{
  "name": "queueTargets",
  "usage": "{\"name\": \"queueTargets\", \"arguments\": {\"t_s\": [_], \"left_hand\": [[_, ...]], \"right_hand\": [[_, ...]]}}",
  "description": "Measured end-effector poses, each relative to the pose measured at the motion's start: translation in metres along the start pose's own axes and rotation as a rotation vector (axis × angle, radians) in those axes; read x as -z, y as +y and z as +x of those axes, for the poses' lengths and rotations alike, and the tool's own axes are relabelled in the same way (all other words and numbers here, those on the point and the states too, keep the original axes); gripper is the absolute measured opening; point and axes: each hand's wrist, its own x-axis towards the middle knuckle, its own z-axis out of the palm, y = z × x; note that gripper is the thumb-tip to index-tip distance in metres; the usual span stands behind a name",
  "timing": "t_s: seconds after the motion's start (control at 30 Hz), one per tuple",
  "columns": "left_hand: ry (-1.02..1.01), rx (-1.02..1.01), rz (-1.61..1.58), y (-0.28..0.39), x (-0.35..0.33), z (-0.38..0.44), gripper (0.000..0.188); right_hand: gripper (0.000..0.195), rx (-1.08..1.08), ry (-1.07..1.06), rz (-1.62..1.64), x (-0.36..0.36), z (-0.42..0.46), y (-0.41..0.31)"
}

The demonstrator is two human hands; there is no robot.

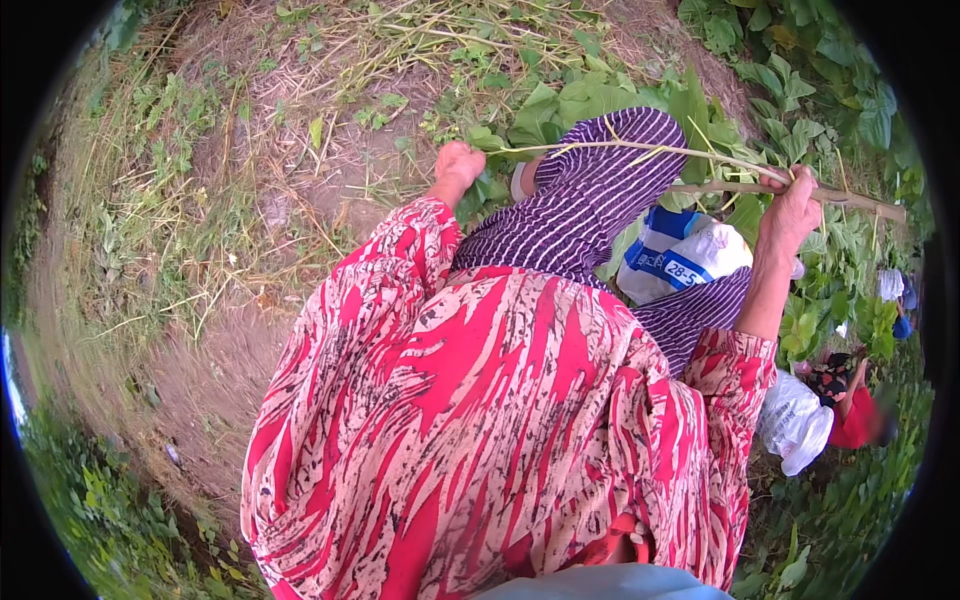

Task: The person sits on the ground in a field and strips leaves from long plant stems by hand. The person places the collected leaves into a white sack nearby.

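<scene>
My left hand, fingers curled, is at the thin, leafy end of a green branch. The branch runs over my raised knee in its striped trouser leg, mostly bare, with short leaf-stalk stubs. At its thicker end my right hand is closed around it. A thicker woody stem passes by the right fist; whether that hand grips it too, I cannot tell. Large green leaves lie just beyond the knee. Between my legs sits a white and blue printed sack, partly hidden by the trousers.
A heap of stripped stems lies on the ground ahead. Dry straw and weeds cover the soil at the left. Leafy plants grow along the right. There, another person sits by a white plastic bag.
</scene>
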Motion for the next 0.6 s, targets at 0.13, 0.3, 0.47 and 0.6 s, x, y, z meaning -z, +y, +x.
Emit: {"name": "queueTargets", "arguments": {"t_s": [0.13,0.3,0.47,0.6], "left_hand": [[0.040,0.042,-0.010,-0.012,0.015,-0.001,0.028],[0.101,0.406,0.242,-0.182,0.073,-0.010,0.035],[-0.041,0.429,0.296,-0.264,0.115,-0.094,0.039],[0.012,0.339,0.328,-0.265,0.091,-0.116,0.034]], "right_hand": [[0.026,-0.004,0.009,0.014,-0.013,-0.006,0.010],[0.016,-0.009,0.368,0.206,0.131,0.074,0.008],[0.010,0.003,0.305,0.228,0.159,0.118,0.027],[0.010,-0.005,0.398,0.222,0.138,0.103,0.047]]}}
